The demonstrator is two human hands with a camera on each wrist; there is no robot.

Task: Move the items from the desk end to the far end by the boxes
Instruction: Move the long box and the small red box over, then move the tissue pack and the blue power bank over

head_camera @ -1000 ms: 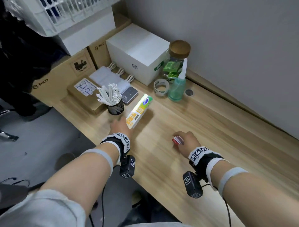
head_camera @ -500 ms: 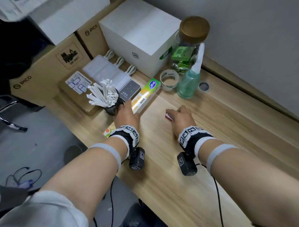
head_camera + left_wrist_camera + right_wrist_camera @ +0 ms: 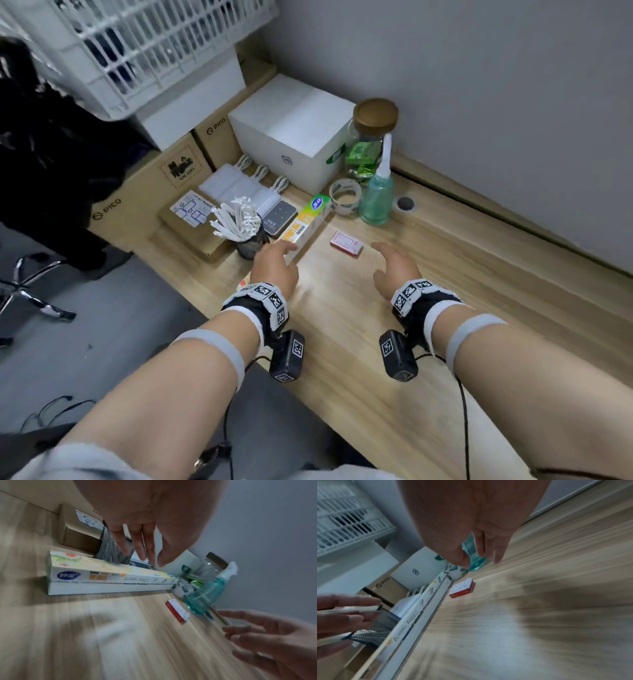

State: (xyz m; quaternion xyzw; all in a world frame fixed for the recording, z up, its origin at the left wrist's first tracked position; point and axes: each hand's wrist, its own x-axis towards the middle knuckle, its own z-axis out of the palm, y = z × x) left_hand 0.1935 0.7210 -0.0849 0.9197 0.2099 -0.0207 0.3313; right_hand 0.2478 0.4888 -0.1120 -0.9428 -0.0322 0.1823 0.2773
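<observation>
The left hand (image 3: 275, 265) is in the centre of the head view with fingers straight and a bit apart, and it holds nothing now. The fingertips (image 3: 140, 555) hover just above the long box (image 3: 305, 224), w/o clear contact in the left wrist view. Half a sec. ago this hand still lay on that box. The right hand (image 3: 397, 265), a little right of centre, is also relaxed with fingers spread and is empty. Half a sec. ago it covered the small red box (image 3: 346, 243), which now lies free on the desk (image 3: 479, 274), just beyond the fingers and not touching them.

So both items were put down and let go. The long box lies flat, its far end next to the tape roll (image 3: 345, 197) and its side beside the mesh cup (image 3: 248, 245) full of white sticks, near the white box (image 3: 294, 133) and the cardboard boxes (image 3: 150, 181) in the upper left. The red box rests between the long box and the teal bottle (image 3: 376, 198), apart from both. The jar w/ wooden lid (image 3: 371, 137) stands behind the bottle.

For the task I judge this pair as delivered to the far end. Both hands are probably free to go back for more, if any items remain at the other end, which is out of frame.
</observation>
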